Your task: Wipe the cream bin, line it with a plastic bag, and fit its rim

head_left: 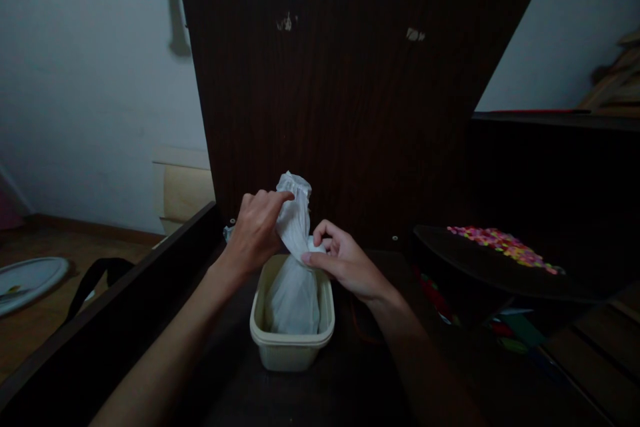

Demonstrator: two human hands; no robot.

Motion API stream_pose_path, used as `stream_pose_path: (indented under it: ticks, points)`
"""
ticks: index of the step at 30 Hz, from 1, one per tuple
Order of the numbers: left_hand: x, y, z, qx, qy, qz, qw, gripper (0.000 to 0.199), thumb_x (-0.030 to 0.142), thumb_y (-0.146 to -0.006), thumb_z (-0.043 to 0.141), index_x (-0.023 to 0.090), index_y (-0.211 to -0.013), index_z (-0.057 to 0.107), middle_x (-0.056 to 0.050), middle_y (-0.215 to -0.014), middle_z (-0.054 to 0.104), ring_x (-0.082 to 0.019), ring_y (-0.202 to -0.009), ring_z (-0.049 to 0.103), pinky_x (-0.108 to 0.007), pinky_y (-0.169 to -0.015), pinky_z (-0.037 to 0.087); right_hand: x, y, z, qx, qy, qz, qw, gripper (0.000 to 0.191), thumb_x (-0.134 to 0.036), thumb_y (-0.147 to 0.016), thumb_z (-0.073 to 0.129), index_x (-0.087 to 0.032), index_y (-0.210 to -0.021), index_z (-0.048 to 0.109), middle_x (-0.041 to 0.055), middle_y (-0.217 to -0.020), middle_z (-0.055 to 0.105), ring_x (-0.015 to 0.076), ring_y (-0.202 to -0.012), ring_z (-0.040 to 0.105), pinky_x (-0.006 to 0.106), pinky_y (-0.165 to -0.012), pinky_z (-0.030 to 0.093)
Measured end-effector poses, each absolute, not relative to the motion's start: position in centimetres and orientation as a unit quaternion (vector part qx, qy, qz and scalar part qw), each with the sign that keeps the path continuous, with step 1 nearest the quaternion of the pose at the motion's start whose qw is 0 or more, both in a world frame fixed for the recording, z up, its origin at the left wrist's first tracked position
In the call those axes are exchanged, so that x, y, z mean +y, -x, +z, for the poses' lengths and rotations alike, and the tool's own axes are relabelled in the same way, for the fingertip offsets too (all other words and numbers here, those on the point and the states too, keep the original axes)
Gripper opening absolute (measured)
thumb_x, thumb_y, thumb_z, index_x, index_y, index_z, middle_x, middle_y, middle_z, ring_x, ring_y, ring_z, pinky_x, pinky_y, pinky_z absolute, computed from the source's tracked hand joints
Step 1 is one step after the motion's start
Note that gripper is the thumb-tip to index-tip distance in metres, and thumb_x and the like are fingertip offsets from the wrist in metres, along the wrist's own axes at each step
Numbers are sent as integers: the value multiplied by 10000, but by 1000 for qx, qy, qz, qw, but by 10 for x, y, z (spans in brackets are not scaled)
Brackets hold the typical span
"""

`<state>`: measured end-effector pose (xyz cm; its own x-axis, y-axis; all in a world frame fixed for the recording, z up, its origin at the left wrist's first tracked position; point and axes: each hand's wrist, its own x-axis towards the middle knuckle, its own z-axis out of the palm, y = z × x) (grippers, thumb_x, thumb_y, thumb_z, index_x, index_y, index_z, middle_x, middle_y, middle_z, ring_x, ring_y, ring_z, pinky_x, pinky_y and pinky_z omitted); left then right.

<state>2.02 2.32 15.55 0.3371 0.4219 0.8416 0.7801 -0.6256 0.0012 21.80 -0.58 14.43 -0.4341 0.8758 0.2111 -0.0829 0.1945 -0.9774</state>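
Note:
A white, thin plastic bag (294, 300) stands in a cream plastic tub (290, 357), its neck gathered and twisted upward. My left hand (259, 227) is closed around the upper part of the neck, the thumb lying across it. Lower down, where the neck is narrowest, my right hand (345, 257) pinches the bag between thumb and curled fingers. The bag's bunched end sticks up above my left hand. Its lower part bulges inside the tub, and what it contains cannot be made out.
A dark wooden panel (340, 113) rises behind the dark desk surface (235, 373). At left runs a raised side board (125, 307). On the right, a dark rounded shelf (465, 267) carries a strip of colourful small pieces (505, 247). A white oval object (35, 280) is low at far left.

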Motion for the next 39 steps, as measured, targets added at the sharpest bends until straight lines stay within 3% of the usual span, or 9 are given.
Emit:
stream_pose_path:
  ticks: [4,7,11,14,18,25,30,35,39]
  points:
    - [25,-24,151,-399,794,-458,-28,533,37,-726,610,212,-1209,466,101,-654,499,-108,-551,509,-210,-560,363,-2,-217,142,-639,305,548,445,363,-297,-727,794,-217,-821,452,-93,-625,479,60,-519,382,193,-487,247]
    - [27,-24,152,-387,775,-460,-198,543,123,-714,704,225,-1175,437,70,-772,622,-87,-533,557,-199,-535,410,0,-216,142,-639,306,545,449,385,-308,-709,811,-220,-804,448,-79,-657,470,70,-549,391,210,-504,259]
    - [29,-22,154,-296,740,-443,-411,532,184,-701,768,215,-1130,455,-32,-1026,665,-135,-742,684,-256,-654,533,1,-215,141,-646,310,529,456,399,-324,-699,819,-223,-782,441,-60,-704,470,86,-594,413,227,-538,297]
    - [32,-22,152,-247,697,-447,-503,449,224,-732,754,205,-1102,500,-42,-1067,644,-161,-863,682,-273,-715,540,0,-215,140,-658,306,519,451,357,-307,-724,783,-227,-792,442,-57,-710,469,94,-603,409,234,-547,301]
    - [35,-28,148,-270,659,-481,-512,264,319,-831,714,186,-1001,561,-2,-941,598,-119,-793,601,-235,-680,486,-2,-215,141,-680,295,497,451,303,-276,-750,720,-229,-754,420,-60,-688,432,103,-606,387,241,-552,296]
    - [36,-39,141,-280,689,-485,-460,242,319,-828,716,194,-911,526,45,-795,494,-82,-625,441,-204,-558,349,-3,-216,144,-702,306,473,436,381,-276,-744,710,-230,-643,345,-75,-618,316,95,-571,279,256,-532,252]
    - [37,-39,142,-278,738,-458,-410,108,260,-843,662,155,-816,653,-16,-877,588,-133,-782,547,-251,-685,428,-2,-218,144,-724,310,430,441,387,-250,-731,706,-226,-616,337,-72,-614,301,95,-572,265,260,-523,231]
    - [33,-38,146,-299,728,-425,-446,172,270,-850,619,157,-828,747,-46,-1000,629,-121,-721,537,-241,-610,422,-3,-220,144,-729,332,420,426,382,-253,-721,715,-229,-638,343,-69,-627,322,93,-576,290,253,-519,242]
    - [30,-35,151,-258,773,-378,-439,186,320,-884,669,176,-874,787,-70,-1061,638,-200,-967,621,-322,-833,509,-4,-222,145,-728,327,424,428,376,-233,-714,709,-232,-656,337,-71,-646,319,95,-586,292,253,-520,244]
